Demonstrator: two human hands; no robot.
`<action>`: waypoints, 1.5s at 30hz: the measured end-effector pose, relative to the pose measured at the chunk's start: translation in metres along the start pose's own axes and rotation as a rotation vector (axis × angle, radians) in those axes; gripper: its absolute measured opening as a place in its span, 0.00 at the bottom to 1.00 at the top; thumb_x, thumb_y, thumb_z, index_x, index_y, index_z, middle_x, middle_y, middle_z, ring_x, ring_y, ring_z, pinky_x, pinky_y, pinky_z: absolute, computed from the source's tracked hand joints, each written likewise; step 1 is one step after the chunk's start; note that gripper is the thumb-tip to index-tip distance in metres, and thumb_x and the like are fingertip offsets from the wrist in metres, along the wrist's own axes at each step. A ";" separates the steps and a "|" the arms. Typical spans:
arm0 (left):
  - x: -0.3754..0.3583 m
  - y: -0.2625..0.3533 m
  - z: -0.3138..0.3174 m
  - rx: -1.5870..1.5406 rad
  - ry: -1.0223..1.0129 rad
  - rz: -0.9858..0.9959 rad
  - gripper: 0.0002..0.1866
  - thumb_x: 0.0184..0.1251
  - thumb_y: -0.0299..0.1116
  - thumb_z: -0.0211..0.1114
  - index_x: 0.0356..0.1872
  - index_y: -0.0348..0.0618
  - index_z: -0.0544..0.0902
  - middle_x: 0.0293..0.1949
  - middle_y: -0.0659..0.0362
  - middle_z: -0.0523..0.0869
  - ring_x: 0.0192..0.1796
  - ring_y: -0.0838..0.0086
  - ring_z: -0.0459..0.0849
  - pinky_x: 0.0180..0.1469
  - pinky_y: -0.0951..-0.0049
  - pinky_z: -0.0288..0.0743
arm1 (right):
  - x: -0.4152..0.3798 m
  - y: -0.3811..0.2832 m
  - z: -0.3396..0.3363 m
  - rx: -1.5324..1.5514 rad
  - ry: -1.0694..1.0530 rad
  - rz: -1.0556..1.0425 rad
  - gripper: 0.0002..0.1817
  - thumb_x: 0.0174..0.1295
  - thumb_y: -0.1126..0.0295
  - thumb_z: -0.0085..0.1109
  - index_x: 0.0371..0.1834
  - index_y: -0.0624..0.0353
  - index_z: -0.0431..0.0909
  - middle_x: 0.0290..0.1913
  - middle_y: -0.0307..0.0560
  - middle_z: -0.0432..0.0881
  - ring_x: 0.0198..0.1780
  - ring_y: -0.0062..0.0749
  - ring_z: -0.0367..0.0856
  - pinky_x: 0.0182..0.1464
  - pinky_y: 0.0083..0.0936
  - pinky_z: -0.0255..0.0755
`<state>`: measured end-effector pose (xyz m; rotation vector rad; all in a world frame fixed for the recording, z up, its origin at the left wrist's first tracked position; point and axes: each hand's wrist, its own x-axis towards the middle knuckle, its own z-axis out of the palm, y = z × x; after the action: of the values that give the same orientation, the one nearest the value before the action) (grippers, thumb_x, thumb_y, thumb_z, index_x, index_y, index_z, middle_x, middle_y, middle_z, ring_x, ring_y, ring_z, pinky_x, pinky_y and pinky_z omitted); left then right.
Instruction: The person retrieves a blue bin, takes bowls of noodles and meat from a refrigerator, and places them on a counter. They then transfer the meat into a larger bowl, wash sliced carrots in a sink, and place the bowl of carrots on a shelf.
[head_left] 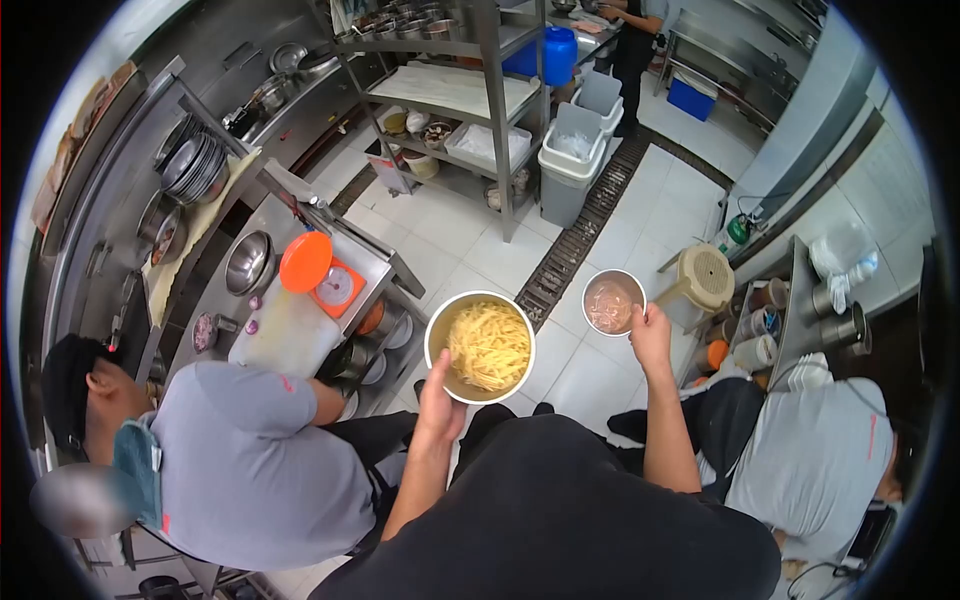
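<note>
My left hand [437, 400] grips the rim of a round metal pot [434, 345], carrying it in front of my body. Pale yellow strips [490, 345], like cut potatoes, fill much of it. Out to the right, my right hand [651, 338] is closed on the edge of a smaller round container [587, 313]. Inside that one is something pinkish-brown and shiny [610, 304]. Both vessels are upright and apart, held over the tiled floor.
Co-workers in grey shirts bend at my left [250, 450] and right [810, 460]. An orange kitchen scale [338, 290] and a steel bowl [247, 262] stand on the left counter. Ahead are a metal rack [492, 90], grey bins [570, 185], a floor drain grate [575, 250] and a plastic stool [703, 277].
</note>
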<state>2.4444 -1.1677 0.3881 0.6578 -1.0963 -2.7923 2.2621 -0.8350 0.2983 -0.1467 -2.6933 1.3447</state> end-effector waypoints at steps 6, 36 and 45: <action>0.103 0.027 0.005 0.048 0.163 0.111 0.29 0.82 0.49 0.53 0.73 0.39 0.68 0.67 0.51 0.79 0.66 0.60 0.82 0.65 0.53 0.78 | 0.084 -0.012 0.010 0.233 -0.100 0.113 0.18 0.75 0.64 0.55 0.26 0.63 0.73 0.17 0.43 0.75 0.18 0.26 0.75 0.23 0.31 0.68; 0.703 0.419 0.270 0.899 0.330 0.423 0.23 0.78 0.42 0.55 0.60 0.29 0.78 0.52 0.48 0.86 0.48 0.66 0.89 0.43 0.66 0.92 | 0.639 -0.023 0.162 0.355 -0.262 0.225 0.14 0.78 0.62 0.52 0.36 0.60 0.77 0.23 0.36 0.77 0.17 0.16 0.69 0.19 0.19 0.67; 0.756 0.392 0.333 1.073 0.348 0.345 0.20 0.76 0.36 0.58 0.55 0.25 0.81 0.47 0.45 0.89 0.42 0.61 0.92 0.38 0.67 0.91 | 0.804 -0.065 0.187 0.292 -0.390 0.081 0.15 0.78 0.62 0.52 0.34 0.59 0.76 0.22 0.35 0.75 0.17 0.15 0.68 0.19 0.18 0.64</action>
<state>1.5867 -1.4119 0.5906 0.8340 -2.2852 -1.5533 1.4367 -0.9060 0.2957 0.0430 -2.7639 1.9528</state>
